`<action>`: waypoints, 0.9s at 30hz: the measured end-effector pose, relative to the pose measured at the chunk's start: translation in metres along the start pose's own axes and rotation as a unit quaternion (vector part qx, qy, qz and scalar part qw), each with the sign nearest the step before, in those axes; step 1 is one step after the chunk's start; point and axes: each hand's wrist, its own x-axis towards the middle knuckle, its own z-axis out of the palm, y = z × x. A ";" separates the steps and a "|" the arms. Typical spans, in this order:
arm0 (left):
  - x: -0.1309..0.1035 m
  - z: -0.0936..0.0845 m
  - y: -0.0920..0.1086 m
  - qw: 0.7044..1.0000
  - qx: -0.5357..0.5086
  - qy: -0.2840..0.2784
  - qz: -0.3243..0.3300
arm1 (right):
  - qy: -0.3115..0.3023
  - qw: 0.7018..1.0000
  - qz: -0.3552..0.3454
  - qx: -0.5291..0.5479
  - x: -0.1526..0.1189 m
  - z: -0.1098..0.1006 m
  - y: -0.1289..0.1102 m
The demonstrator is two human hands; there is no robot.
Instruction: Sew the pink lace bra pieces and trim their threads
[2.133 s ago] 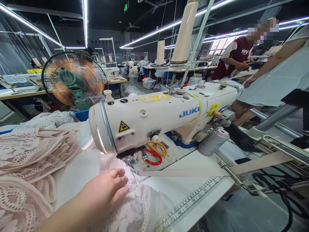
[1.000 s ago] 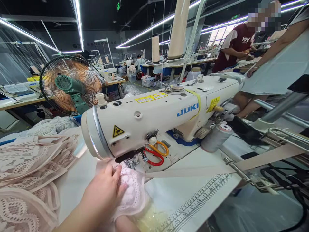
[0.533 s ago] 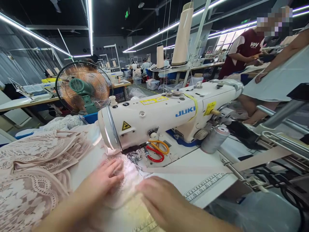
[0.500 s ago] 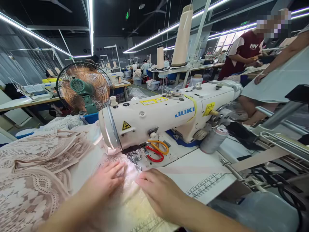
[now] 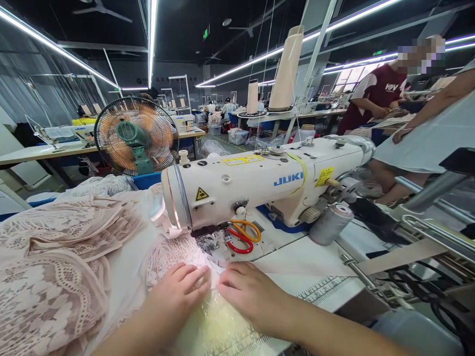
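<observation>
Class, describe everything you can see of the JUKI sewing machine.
The sewing machine has a glossy white body, apparently painted metal, with blue JUKI lettering, a warning triangle, yellow labels and a yellow band around its arm. It stands upright, rounded head toward picture left, arm running rightward and away. Pale pink lace lies at its head end; the needle can't be made out.

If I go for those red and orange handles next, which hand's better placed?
Probably your right hand: it's nearer the red and orange handles, just below them in the view. Your left hand is farther off, at the lace fabric.
</observation>
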 end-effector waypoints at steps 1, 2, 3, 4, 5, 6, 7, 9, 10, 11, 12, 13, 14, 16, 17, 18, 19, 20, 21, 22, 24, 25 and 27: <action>-0.001 0.003 -0.005 1.000 -0.004 -0.001 0.007 | -0.002 1.000 0.004 -0.009 0.003 0.001 0.000; -0.002 0.006 -0.010 1.000 -0.008 -0.001 0.008 | -0.005 1.000 0.009 -0.020 0.005 0.001 0.000; -0.002 0.008 -0.015 1.000 -0.011 0.004 0.010 | -0.008 0.999 0.014 -0.034 0.008 0.002 0.000; -0.002 0.010 -0.019 1.000 -0.012 0.010 0.015 | -0.011 0.999 0.018 -0.049 0.011 0.002 0.000; -0.001 0.012 -0.023 1.000 -0.013 0.016 0.022 | -0.012 0.998 0.021 -0.066 0.013 0.003 -0.001; 0.000 0.012 -0.027 0.999 -0.013 0.021 0.030 | -0.010 0.996 0.024 -0.083 0.016 0.003 -0.001; 0.001 0.012 -0.030 0.999 -0.014 0.023 0.038 | -0.005 0.995 0.025 -0.099 0.019 0.003 -0.002; 0.004 0.011 -0.036 0.998 -0.019 0.029 0.048 | 0.005 0.992 0.028 -0.124 0.025 0.003 -0.002; 0.006 0.010 -0.039 0.998 -0.020 0.033 0.049 | 0.010 0.991 0.029 -0.133 0.028 0.002 -0.002; 0.007 0.009 -0.042 0.998 -0.019 0.038 0.050 | 0.013 0.989 0.030 -0.141 0.031 0.002 -0.002; 0.008 0.008 -0.045 0.998 -0.015 0.042 0.052 | 0.016 0.988 0.031 -0.149 0.033 0.002 -0.002; 0.009 0.008 -0.047 0.998 -0.011 0.045 0.053 | 0.019 0.987 0.031 -0.156 0.036 0.003 -0.001; 0.010 0.007 -0.050 0.997 -0.006 0.046 0.054 | 0.022 0.986 0.032 -0.163 0.039 0.003 -0.001; 0.011 0.007 -0.054 0.998 -0.001 0.043 0.052 | 0.028 0.983 0.035 -0.176 0.044 0.004 0.000; 0.011 0.007 -0.056 0.998 0.000 0.040 0.050 | 0.027 0.983 0.040 -0.179 0.046 0.004 0.000; 0.011 0.007 -0.059 0.998 0.001 0.038 0.048 | 0.022 0.982 0.045 -0.180 0.048 0.004 0.000; 0.012 0.007 -0.061 0.998 0.003 0.037 0.047 | 0.014 0.982 0.052 -0.180 0.051 0.003 -0.001; 0.012 0.008 -0.063 0.998 0.005 0.037 0.047 | 0.004 0.982 0.061 -0.177 0.053 0.002 -0.002; 0.012 0.008 -0.065 0.998 0.005 0.039 0.048 | -0.008 0.982 0.072 -0.173 0.055 0.001 -0.003; 0.012 0.009 -0.068 0.998 0.005 0.042 0.049 | -0.021 0.982 0.082 -0.169 0.057 -0.001 -0.004; 0.012 0.012 -0.074 0.998 0.004 0.045 0.046 | -0.038 0.982 0.094 -0.160 0.060 -0.003 -0.005; 0.011 0.014 -0.077 0.998 0.004 0.043 0.042 | -0.043 0.982 0.097 -0.156 0.061 -0.003 -0.005; 0.009 0.017 -0.083 0.999 0.007 0.028 0.032 | -0.049 0.982 0.099 -0.151 0.061 -0.004 -0.005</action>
